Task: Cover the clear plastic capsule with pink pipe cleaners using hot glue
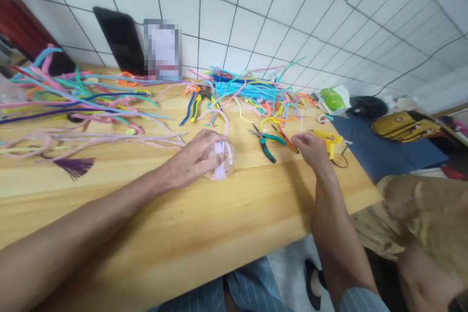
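My left hand (204,156) is wrapped round a small clear ball (231,158) with lilac pipe cleaner (220,170) running down it, and keeps it at the tabletop. One lilac strand rises from the ball's top. My right hand (310,148) is closed, with its fingertips at the handle end of a slim red and yellow tool (285,138); blur hides its exact kind. Just left of that tool lie pliers (268,142) with green and black handles, jaws apart. A yellow glue gun (328,140) lies right behind my right hand.
Loose pipe cleaners (80,97) cover the table's left side, near a purple tassel (75,166). A blue bundle (241,88) and yellow-handled pliers (199,105) lie at the back. A black phone (120,39) leans on the tiled wall. Another person's leg (413,214) is at right.
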Demonstrator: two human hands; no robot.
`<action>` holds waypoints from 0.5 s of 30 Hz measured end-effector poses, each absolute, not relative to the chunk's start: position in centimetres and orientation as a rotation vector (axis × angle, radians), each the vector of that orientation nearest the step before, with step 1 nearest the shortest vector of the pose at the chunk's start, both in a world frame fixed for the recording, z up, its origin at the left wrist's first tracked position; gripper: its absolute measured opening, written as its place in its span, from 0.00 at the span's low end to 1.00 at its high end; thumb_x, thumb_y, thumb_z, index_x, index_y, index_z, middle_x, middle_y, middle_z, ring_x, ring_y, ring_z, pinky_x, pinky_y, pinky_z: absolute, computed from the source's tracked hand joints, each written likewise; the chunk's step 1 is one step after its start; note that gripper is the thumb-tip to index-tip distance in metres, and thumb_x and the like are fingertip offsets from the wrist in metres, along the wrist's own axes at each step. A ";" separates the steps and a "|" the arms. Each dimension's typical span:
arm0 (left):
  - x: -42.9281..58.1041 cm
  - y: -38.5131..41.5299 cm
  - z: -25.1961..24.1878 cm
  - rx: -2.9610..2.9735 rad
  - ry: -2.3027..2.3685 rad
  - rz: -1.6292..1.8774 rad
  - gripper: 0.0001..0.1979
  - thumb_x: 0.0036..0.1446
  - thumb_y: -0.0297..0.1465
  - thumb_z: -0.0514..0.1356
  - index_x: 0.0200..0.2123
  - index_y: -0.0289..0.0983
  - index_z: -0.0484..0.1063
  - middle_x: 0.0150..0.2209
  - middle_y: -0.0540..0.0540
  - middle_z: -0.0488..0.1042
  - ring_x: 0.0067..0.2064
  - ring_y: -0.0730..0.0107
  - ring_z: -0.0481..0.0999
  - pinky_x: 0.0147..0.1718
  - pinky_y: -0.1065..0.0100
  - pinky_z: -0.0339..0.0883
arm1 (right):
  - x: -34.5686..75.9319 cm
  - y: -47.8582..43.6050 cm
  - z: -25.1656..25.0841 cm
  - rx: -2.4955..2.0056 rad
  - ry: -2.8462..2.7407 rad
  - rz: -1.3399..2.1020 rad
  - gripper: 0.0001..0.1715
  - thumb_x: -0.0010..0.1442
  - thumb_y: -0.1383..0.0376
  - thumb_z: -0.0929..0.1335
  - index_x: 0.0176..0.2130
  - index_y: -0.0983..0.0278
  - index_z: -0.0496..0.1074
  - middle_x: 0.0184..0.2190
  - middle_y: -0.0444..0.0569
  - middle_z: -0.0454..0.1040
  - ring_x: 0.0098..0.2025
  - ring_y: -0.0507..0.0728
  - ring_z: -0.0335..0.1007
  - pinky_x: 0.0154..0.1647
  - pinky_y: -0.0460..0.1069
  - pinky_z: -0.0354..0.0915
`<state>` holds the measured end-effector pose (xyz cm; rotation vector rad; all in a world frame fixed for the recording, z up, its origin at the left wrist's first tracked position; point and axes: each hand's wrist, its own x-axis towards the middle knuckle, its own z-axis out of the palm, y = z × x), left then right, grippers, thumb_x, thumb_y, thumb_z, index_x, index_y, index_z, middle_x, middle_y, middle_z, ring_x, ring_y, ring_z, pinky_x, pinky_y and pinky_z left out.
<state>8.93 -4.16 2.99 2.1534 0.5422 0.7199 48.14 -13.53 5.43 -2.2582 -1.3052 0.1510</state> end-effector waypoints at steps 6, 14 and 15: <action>8.9 -4.1 2.6 2.104 0.572 0.717 0.20 0.75 0.45 0.56 0.62 0.45 0.72 0.59 0.42 0.74 0.60 0.52 0.76 0.58 0.52 0.76 | 49.7 -13.6 4.4 -2.357 -1.342 0.069 0.14 0.60 0.59 0.70 0.39 0.63 0.84 0.36 0.54 0.86 0.40 0.63 0.79 0.43 0.55 0.69; 9.0 -4.4 2.3 2.126 0.562 0.754 0.20 0.75 0.45 0.55 0.63 0.45 0.71 0.58 0.41 0.74 0.59 0.51 0.77 0.57 0.51 0.76 | 49.2 -11.9 2.5 -2.402 -1.522 -0.015 0.13 0.64 0.64 0.70 0.46 0.62 0.82 0.49 0.60 0.85 0.51 0.66 0.78 0.54 0.57 0.69; 9.1 -4.4 2.2 2.130 0.557 0.753 0.20 0.74 0.44 0.55 0.63 0.45 0.71 0.58 0.41 0.74 0.58 0.52 0.77 0.56 0.51 0.76 | 49.2 -11.6 2.4 -2.415 -1.525 -0.019 0.13 0.65 0.64 0.69 0.47 0.62 0.82 0.49 0.60 0.85 0.51 0.65 0.78 0.54 0.57 0.69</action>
